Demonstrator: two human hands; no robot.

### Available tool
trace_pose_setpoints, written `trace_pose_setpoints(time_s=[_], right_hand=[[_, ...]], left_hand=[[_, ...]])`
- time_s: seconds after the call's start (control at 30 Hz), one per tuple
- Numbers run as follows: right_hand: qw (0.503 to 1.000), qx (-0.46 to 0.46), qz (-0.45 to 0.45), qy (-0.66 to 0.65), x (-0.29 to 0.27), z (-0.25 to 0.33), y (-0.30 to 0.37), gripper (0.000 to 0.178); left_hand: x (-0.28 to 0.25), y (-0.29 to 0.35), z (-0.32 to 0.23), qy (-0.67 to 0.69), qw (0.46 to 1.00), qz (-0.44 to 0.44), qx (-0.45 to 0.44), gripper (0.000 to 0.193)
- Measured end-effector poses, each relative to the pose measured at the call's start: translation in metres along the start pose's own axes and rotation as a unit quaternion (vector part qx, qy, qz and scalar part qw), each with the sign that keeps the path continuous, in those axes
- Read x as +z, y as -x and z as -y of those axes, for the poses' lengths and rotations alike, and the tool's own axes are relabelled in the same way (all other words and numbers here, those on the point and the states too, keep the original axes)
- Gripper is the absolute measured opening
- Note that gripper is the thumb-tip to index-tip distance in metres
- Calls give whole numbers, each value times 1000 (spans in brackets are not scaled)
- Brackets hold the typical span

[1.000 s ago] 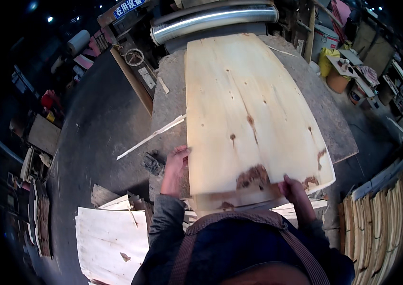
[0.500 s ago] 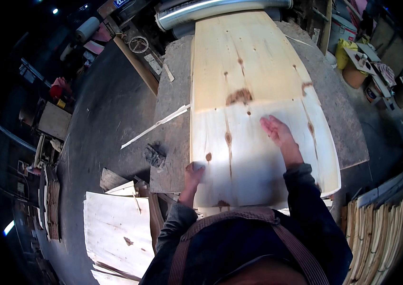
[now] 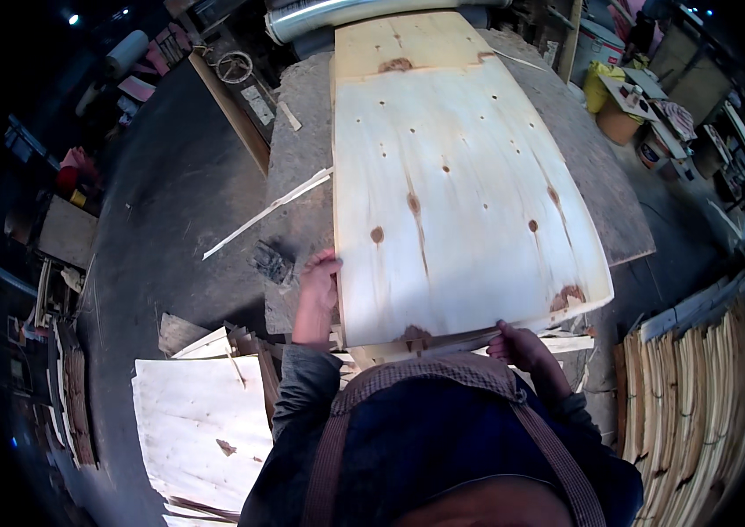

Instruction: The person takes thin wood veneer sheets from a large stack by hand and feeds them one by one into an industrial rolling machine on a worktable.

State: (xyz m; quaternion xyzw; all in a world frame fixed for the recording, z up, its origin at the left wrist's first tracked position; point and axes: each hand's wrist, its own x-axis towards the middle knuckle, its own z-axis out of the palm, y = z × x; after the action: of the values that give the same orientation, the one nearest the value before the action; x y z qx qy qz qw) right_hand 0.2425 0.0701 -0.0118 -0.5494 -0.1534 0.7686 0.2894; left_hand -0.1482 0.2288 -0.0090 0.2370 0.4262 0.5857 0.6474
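A long pale wood veneer sheet (image 3: 469, 193) with brown knots lies lengthwise in front of me, over another sheet whose yellower far part (image 3: 425, 39) shows beyond it. At its left edge, my left hand (image 3: 315, 294) has its fingers bent together against the border. My right hand (image 3: 520, 347) pinches the near edge, thumb on top and the other fingers partly hidden below. The sheet's near right corner stands slightly off what lies beneath. At the far end, the stack reaches a shiny metal roller (image 3: 364, 16).
A worn grey table (image 3: 566, 105) carries the sheets. On its left lie a narrow veneer strip (image 3: 267, 211) and a dark crumpled lump (image 3: 271, 262). White veneer sheets (image 3: 201, 422) are piled lower left; upright veneer pieces (image 3: 697, 395) stand lower right. A handwheel (image 3: 234, 67) is at the far left.
My right hand has drawn back from the middle of the sheet to its near edge. The left hand has moved to the left edge. The top sheet's far edge now lies farther from me.
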Motion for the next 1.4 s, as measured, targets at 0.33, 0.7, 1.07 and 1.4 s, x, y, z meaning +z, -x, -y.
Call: trace_pose_setpoints(time_s=[0.33,0.7,1.07,1.4], right_hand=[[992,-109,-57,-33,17,-2,9,27],[980,-189,-16,-53,13,64,-45,25],[938,-269,143,-163,68,206,-161,17],[991,-78,89,68,30,58,-28,30]], left_hand=[[-1,0,11,-173,983,-17,51,29],[-4,-8,39,-251,960,-122,33,35],[3,9,15,-223,970,-96,-33,44],[23,24,-13,-50,996,2,-68,25]])
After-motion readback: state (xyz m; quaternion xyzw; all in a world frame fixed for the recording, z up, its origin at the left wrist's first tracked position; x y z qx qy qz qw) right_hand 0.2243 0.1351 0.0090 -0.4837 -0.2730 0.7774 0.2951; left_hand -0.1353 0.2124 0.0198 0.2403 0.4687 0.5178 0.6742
